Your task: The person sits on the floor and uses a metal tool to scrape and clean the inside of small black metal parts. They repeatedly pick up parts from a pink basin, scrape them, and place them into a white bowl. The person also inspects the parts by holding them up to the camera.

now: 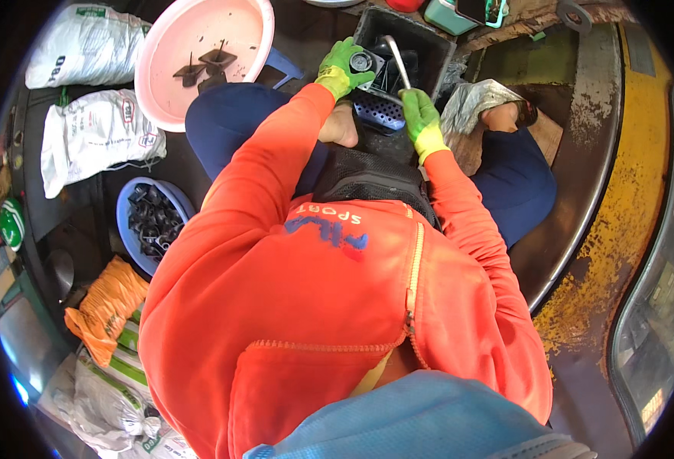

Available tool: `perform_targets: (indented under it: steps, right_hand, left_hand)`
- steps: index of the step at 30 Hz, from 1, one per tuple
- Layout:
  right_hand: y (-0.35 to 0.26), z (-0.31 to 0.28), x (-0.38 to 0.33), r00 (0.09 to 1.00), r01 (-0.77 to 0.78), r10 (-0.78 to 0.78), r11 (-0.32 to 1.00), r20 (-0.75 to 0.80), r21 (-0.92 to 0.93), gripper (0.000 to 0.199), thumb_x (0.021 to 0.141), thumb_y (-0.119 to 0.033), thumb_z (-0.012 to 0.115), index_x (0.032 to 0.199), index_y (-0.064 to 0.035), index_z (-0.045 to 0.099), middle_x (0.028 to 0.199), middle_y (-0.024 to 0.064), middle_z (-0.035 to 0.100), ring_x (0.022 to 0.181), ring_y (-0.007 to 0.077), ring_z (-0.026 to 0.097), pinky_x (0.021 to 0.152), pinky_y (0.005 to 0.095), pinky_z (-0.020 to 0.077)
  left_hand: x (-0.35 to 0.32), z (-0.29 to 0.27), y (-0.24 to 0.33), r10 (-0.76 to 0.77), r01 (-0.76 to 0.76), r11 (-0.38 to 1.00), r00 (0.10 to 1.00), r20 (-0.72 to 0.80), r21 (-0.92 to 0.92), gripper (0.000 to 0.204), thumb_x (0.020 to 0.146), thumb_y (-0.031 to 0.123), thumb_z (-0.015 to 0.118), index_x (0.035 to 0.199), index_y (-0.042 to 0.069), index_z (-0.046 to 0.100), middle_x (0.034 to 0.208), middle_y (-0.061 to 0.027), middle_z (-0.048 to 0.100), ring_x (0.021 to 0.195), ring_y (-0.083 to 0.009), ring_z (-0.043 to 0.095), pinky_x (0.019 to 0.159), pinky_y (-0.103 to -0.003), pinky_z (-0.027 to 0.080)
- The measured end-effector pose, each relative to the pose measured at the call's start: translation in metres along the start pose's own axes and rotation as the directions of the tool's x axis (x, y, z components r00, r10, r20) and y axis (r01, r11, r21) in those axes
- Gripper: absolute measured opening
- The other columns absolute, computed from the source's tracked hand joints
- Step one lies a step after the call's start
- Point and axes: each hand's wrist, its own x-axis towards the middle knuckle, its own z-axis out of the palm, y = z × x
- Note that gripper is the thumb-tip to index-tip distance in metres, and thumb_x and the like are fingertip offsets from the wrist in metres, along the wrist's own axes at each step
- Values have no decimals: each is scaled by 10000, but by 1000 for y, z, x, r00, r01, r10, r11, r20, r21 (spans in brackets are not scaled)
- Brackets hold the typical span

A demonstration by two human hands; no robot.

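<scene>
My left hand [343,69], in a green and yellow glove, is closed around a squarish grey part [362,63] with a round raised centre. My right hand [422,121], gloved alike, grips the lower end of a shiny metal rod [399,61] whose upper end bends over. Both hands work at a dark rectangular bin [445,55], where black pieces lie partly hidden under the rod. Just below the held part sits a bluish perforated piece [383,112], between my hands.
A pink basin [153,84] at upper left holds dark stemmed parts [218,57]. A blue basin [126,229] is heaped with black parts. White sacks [96,134] and an orange sack [107,294] lie left. A green container [448,17] stands beyond the bin; a rusty yellow metal edge [620,222] curves at right.
</scene>
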Motion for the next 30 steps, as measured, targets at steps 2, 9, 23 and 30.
perform_targets:
  steps: [2, 9, 23, 30]
  right_hand:
    - [13, 8, -7, 994, 40, -32, 996, 103, -74, 351, 985, -391, 513, 1079, -83, 652, 954, 169, 679, 903, 316, 656, 813, 388, 489]
    - [3, 25, 12, 978, -17, 88, 938, 189, -346, 433, 990, -441, 445, 1104, -64, 624, 1100, 232, 652, 1068, 436, 591, 891, 471, 456]
    - [-10, 20, 9, 986, 88, -19, 900, 163, -426, 359, 1006, -387, 441, 1032, -58, 583, 1013, 256, 648, 961, 474, 599, 797, 497, 479]
    - [0, 23, 5, 979, 16, 107, 807, 173, -591, 406, 996, -425, 429, 1048, -55, 590, 994, 266, 659, 972, 488, 604, 828, 531, 466]
  left_hand:
    - [-4, 13, -19, -77, 80, 994, 996, 32, -79, 802, 635, 320, 887, 1328, 83, 563, 1531, -181, 365, 1396, -338, 376, 1147, -400, 335]
    - [5, 34, -42, -73, 77, 986, 997, 31, -145, 899, 623, 275, 903, 1393, 42, 500, 1547, -185, 341, 1397, -326, 380, 1148, -373, 339]
    - [3, 41, -49, -39, 44, 969, 999, 23, -243, 864, 623, 372, 879, 1382, 152, 528, 1535, -178, 367, 1394, -375, 362, 1153, -437, 318]
    - [4, 41, -46, -68, 69, 983, 998, 12, -168, 853, 613, 215, 885, 1377, 85, 531, 1542, -187, 353, 1394, -332, 386, 1148, -382, 343]
